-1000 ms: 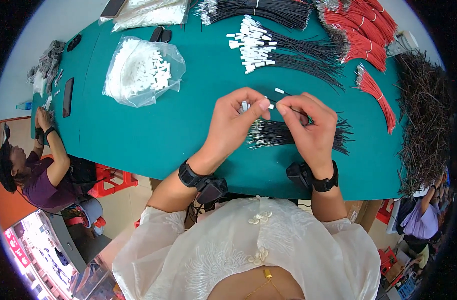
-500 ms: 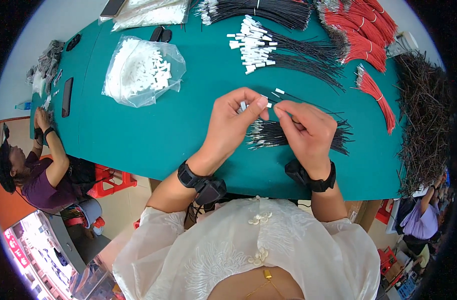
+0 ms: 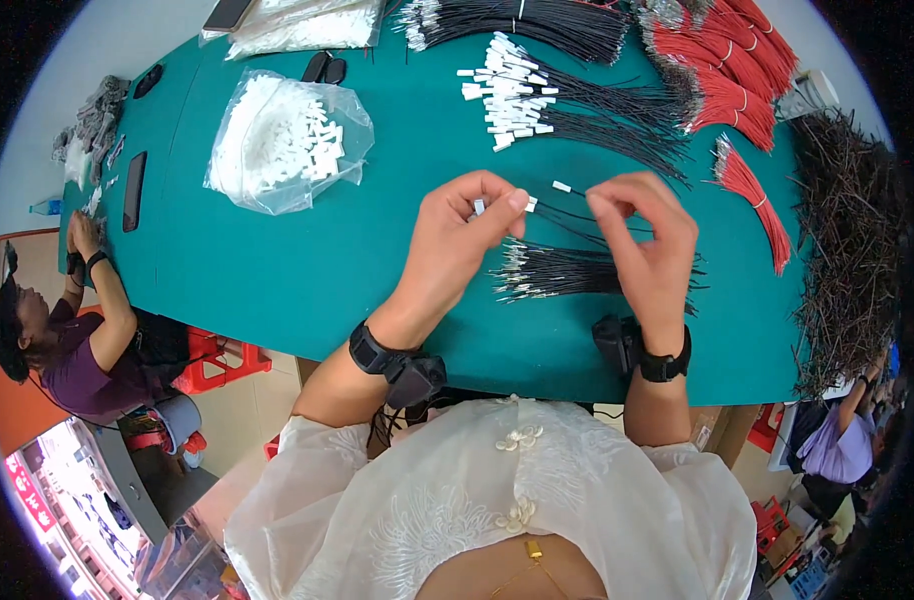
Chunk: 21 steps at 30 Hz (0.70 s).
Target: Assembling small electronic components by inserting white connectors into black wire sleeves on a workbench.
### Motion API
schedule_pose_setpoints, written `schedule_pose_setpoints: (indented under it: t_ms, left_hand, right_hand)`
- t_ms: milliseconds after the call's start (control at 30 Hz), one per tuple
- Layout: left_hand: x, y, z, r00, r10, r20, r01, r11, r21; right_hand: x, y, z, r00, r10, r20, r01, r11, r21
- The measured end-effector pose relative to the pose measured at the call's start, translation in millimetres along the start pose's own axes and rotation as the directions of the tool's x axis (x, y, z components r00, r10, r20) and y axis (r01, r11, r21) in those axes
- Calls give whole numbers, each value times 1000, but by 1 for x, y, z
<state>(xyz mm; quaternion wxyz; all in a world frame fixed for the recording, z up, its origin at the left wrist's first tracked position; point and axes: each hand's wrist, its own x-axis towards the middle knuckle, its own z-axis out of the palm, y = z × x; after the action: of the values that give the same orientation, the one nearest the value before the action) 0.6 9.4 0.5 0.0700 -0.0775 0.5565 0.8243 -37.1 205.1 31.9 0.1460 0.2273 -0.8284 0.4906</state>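
Fingertip grip on black wires (image 3: 562, 212) (loose wire bundle (image 3: 567, 272) just beneath).

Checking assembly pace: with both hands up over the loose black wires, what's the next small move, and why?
Probably bring the hands together and seat the wire end in the connector. The left hand pinches a small white connector, the right hand pinches thin black wires running towards it, and one wire already carries a white connector. Whether a terminal is started cannot be told.

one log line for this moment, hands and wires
left hand: pinching white connector | right hand: holding black wire | loose black wires: on green table
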Motion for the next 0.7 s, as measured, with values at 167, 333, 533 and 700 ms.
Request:
schedule_pose_setpoints:
  t_ms: [167, 333, 533, 700]
  left_hand:
    - [-1, 4, -3, 998, 47, -30, -45, 998, 48]
    - [2, 10, -6, 991, 77, -110, -74, 997, 32]
    - [9, 6, -19, 998, -51, -34, 49, 997, -56]
    - [14, 5, -13, 989, -94, -114, 55, 950, -309]
  right_hand:
    - [-1, 0, -4, 971, 33, 236, -26, 999, -33]
    - [0, -12, -22, 804, 362, 472, -462, 880, 112]
    - [6, 3, -19, 978, -53, 204, 123, 931, -345]
    - [4, 14, -2, 985, -167, 45, 164, 824, -543]
